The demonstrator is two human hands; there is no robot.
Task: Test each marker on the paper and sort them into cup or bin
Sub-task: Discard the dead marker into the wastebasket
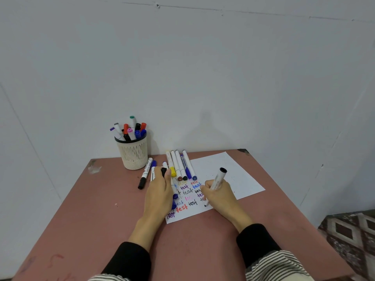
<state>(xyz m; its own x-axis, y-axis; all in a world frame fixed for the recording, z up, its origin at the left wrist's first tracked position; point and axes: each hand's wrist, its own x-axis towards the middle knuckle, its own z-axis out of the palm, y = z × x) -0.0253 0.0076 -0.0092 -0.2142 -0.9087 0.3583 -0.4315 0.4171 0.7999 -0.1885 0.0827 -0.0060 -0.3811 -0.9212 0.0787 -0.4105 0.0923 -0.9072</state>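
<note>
While your right hand (pixel 218 194) fingers curl tight around a marker (pixel 216 183), its tip touches the paper (pixel 229 171) near the table's (pixel 101 209) middle. Your left hand (pixel 160 191) pinches a black cap (pixel 164 171). More markers (pixel 179 165) lie by the far edge, beside the cup (pixel 133 154).

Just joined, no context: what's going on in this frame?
A person is testing markers at a table. The right hand holds an uncapped marker, tip on the paper, which already carries rows of "test" in several colours. The left hand holds a black cap. Other markers stand in the cup; a row of markers lies above the writing.
</note>
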